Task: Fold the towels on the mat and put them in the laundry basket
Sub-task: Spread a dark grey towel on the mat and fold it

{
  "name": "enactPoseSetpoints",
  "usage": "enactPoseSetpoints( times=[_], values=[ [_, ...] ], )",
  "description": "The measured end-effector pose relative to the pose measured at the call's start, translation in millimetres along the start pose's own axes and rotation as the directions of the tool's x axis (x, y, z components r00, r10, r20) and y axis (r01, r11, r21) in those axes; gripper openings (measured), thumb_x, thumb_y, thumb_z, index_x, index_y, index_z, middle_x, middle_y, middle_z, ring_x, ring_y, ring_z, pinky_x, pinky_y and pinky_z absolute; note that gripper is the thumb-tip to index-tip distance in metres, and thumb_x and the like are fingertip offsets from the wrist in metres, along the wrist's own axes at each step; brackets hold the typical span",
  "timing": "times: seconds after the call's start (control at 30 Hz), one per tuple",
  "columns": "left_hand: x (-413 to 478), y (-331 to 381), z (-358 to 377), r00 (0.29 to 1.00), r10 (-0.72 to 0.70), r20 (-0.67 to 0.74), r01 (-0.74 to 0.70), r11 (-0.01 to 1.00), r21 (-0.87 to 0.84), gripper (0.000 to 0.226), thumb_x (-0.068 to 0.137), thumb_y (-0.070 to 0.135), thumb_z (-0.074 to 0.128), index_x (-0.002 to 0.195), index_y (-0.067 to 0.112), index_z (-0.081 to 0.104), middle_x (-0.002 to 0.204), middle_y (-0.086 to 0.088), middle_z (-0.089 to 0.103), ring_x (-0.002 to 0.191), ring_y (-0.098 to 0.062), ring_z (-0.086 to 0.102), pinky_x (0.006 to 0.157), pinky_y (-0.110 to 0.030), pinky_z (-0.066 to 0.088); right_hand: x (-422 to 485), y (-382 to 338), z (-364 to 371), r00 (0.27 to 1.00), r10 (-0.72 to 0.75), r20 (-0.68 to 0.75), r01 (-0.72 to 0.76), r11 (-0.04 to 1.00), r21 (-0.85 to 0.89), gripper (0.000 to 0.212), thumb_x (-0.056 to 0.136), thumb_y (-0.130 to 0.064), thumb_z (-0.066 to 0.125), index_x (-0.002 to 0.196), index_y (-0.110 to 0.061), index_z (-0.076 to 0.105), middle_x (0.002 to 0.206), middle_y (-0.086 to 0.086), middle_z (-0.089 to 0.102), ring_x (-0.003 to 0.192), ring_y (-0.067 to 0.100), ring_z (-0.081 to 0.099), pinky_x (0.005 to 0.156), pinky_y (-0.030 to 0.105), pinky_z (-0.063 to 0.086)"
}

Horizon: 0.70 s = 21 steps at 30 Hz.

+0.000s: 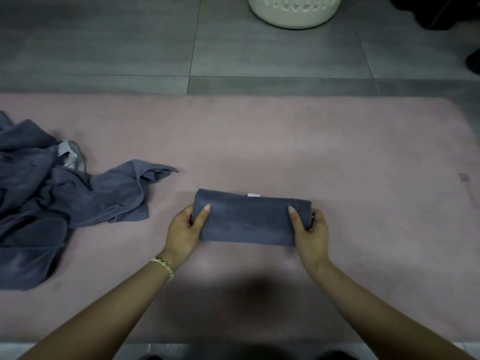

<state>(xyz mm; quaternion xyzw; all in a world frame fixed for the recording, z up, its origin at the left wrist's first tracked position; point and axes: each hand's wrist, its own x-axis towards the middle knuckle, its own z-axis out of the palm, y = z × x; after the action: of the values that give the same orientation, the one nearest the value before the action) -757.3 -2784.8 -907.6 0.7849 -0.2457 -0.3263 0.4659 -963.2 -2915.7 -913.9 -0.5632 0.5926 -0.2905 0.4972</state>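
A folded dark grey-blue towel (249, 220) lies as a narrow rectangle on the pink mat (259, 141), a small white label showing at its far edge. My left hand (185, 229) grips its left end, thumb on top and fingers underneath. My right hand (310, 231) grips its right end the same way. A heap of several unfolded grey-blue towels (44, 201) lies crumpled at the left side of the mat. The white laundry basket (294, 11) stands on the floor beyond the mat, only its lower part in view.
Grey floor tiles (130, 48) lie between the mat's far edge and the basket. Dark objects (441, 14) sit at the top right corner. The mat's right part carries a faint printed mark (467, 188).
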Motion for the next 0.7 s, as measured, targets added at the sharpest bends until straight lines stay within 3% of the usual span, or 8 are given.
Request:
enactPoseSetpoints(
  times=[0.17, 0.33, 0.4, 0.5, 0.53, 0.6, 0.63, 0.7],
  values=[
    [-7.2, -21.6, 9.0, 0.995, -0.087, -0.043, 0.088, 0.995, 0.04, 0.034, 0.095, 0.035, 0.051, 0.079, 0.008, 0.063, 0.073, -0.006, 0.067, 0.067, -0.011, 0.058, 0.065, -0.028, 0.048, 12.3, 3.0, 4.3, 1.0, -0.005, -0.008, 0.003, 0.988, -0.154, 0.024, 0.09, -0.032, 0.061, 0.086, -0.01, 0.052, 0.067, -0.004, 0.054, 0.061, 0.01, 0.05, 0.051, 0.015, 0.037],
    [4.9, -18.5, 9.7, 0.979, -0.164, -0.12, 0.182, 0.969, 0.167, 0.047, 0.091, 0.041, 0.055, 0.057, 0.011, 0.044, 0.053, -0.003, 0.047, 0.052, -0.017, 0.043, 0.055, -0.031, 0.035, 18.2, 1.1, 6.8, 0.999, 0.046, -0.001, -0.044, 0.955, -0.295, 0.029, 0.09, -0.041, 0.057, 0.094, -0.012, 0.052, 0.07, -0.003, 0.056, 0.069, 0.02, 0.056, 0.057, 0.027, 0.038],
    [1.9, -14.8, 8.9, 0.978, -0.096, -0.185, 0.131, 0.973, 0.19, 0.038, 0.088, 0.042, 0.059, 0.068, 0.014, 0.044, 0.057, -0.001, 0.048, 0.053, -0.017, 0.046, 0.059, -0.032, 0.037, 13.4, -2.2, 5.8, 0.999, 0.032, -0.004, -0.031, 0.932, -0.362, 0.034, 0.091, -0.041, 0.056, 0.109, -0.013, 0.049, 0.082, -0.001, 0.058, 0.077, 0.024, 0.059, 0.062, 0.028, 0.039],
    [-7.6, -9.2, 11.2, 0.957, 0.101, -0.272, -0.017, 0.955, 0.295, 0.04, 0.088, 0.041, 0.059, 0.115, 0.015, 0.045, 0.104, -0.005, 0.052, 0.095, -0.023, 0.052, 0.084, -0.036, 0.043, 10.7, -3.5, 4.2, 0.972, -0.237, 0.01, 0.212, 0.849, -0.483, 0.039, 0.093, -0.031, 0.054, 0.126, -0.011, 0.048, 0.115, 0.008, 0.056, 0.107, 0.027, 0.053, 0.087, 0.035, 0.042],
    [-7.9, -8.0, 11.8, 0.928, 0.279, -0.248, -0.154, 0.892, 0.425, 0.044, 0.091, 0.039, 0.054, 0.126, 0.015, 0.043, 0.116, -0.005, 0.045, 0.107, -0.022, 0.045, 0.093, -0.035, 0.037, 11.4, -5.2, 4.7, 0.929, -0.366, 0.062, 0.339, 0.769, -0.542, 0.041, 0.094, -0.031, 0.05, 0.129, -0.01, 0.05, 0.125, 0.01, 0.053, 0.116, 0.027, 0.046, 0.099, 0.037, 0.036],
    [-6.1, -5.5, 16.9, 0.813, 0.582, 0.006, -0.447, 0.618, 0.646, 0.044, 0.096, 0.044, 0.037, 0.133, 0.02, 0.043, 0.126, -0.004, 0.04, 0.118, -0.023, 0.039, 0.102, -0.037, 0.028, 11.1, -10.2, 10.4, 0.808, -0.543, 0.229, 0.558, 0.579, -0.594, 0.045, 0.095, -0.034, 0.037, 0.13, -0.012, 0.054, 0.135, 0.011, 0.052, 0.127, 0.024, 0.036, 0.108, 0.038, 0.024],
    [-4.7, -5.8, 21.9, 0.77, 0.618, 0.16, -0.539, 0.495, 0.682, 0.046, 0.098, 0.045, 0.029, 0.134, 0.021, 0.043, 0.13, -0.003, 0.042, 0.121, -0.024, 0.04, 0.106, -0.04, 0.025, 7.9, -13.1, 16.8, 0.758, -0.565, 0.324, 0.628, 0.5, -0.597, 0.047, 0.096, -0.036, 0.032, 0.13, -0.012, 0.055, 0.137, 0.01, 0.053, 0.129, 0.023, 0.035, 0.109, 0.038, 0.02],
    [-2.9, -12.4, 33.1, 0.774, 0.551, 0.313, -0.576, 0.405, 0.71, 0.048, 0.097, 0.044, 0.027, 0.138, 0.023, 0.039, 0.135, -0.003, 0.05, 0.126, -0.026, 0.043, 0.109, -0.045, 0.018, -1.0, -15.1, 32.8, 0.696, -0.513, 0.501, 0.712, 0.404, -0.574, 0.054, 0.1, -0.04, 0.022, 0.13, -0.01, 0.055, 0.136, 0.009, 0.054, 0.131, 0.024, 0.043, 0.111, 0.034, 0.014]
  ],
)
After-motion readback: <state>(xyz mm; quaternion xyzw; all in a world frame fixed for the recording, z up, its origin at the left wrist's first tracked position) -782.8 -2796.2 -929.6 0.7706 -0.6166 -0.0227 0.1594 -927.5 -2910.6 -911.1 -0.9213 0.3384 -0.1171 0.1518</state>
